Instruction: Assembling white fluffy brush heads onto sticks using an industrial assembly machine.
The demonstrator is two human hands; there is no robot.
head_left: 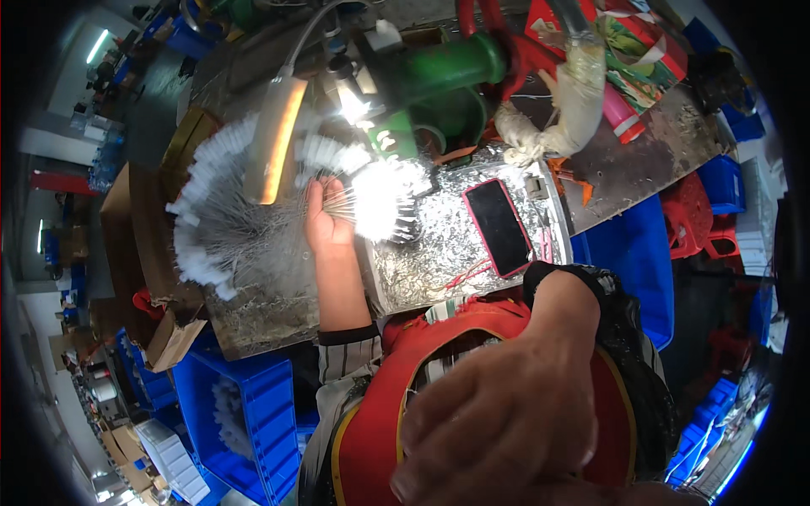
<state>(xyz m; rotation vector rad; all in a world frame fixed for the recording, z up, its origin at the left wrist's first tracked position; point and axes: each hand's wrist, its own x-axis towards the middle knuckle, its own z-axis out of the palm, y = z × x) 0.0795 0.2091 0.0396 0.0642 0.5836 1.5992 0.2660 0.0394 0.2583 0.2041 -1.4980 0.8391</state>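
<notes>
Many thin, white-tipped stems fill the clasping left hand, the right hand's hold unclear.

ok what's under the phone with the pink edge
The phone lies on a crinkled silvery surface, visible beside it; anything directly beneath the phone is covered and cannot be seen.

The left forearm reaches across the table's near edge, wrist nearly straight; the left hand is palm up, fingers curled in a grip. Short of that edge, the right hand hangs before the chest, back uppermost, blurred, its fingers pointing down-left.
</notes>
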